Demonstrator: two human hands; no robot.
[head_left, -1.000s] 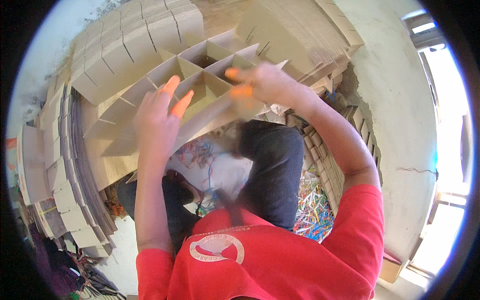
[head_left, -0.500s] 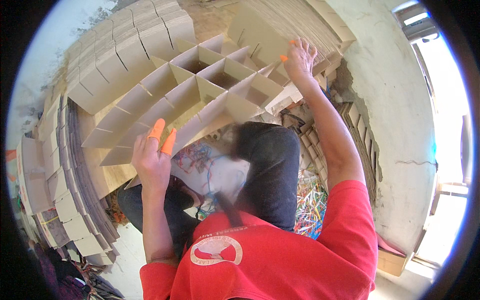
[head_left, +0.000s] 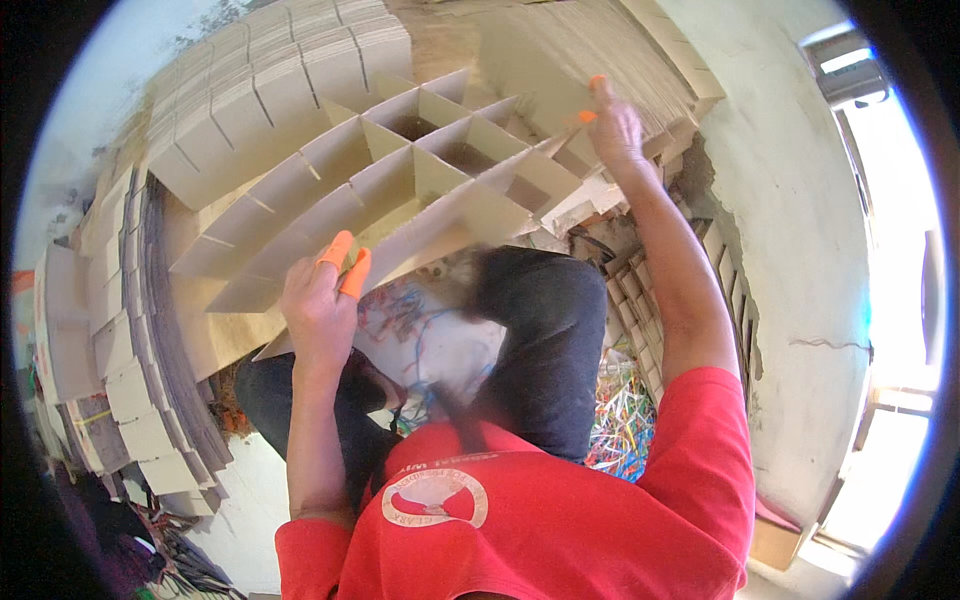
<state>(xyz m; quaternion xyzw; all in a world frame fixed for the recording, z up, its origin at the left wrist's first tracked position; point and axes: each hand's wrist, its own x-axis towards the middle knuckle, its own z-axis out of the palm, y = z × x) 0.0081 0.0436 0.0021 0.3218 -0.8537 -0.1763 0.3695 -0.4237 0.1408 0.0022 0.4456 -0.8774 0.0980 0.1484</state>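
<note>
A cardboard divider grid (head_left: 400,190) of slotted strips stands in front of me, its crossing pieces at the far right end and open slots along the left. My left hand (head_left: 322,295), with orange finger covers on thumb and finger, pinches the near long strip of it by its upper edge. My right hand (head_left: 618,135), slightly blurred, is at the face of a stack of cardboard sheets (head_left: 540,65) at the far right. Its orange-covered thumb and finger are apart, and nothing shows between them.
A tall stack of slotted cardboard strips (head_left: 285,90) stands at the far left. More cardboard piles (head_left: 140,350) line the left side. Coloured shredded strands (head_left: 620,420) lie by my right knee. A pale wall (head_left: 790,250) bounds the right.
My right hand has moved slightly right along the sheet stack. The left hand has shifted a little right, still at the divider. The whole view has shifted slightly.
</note>
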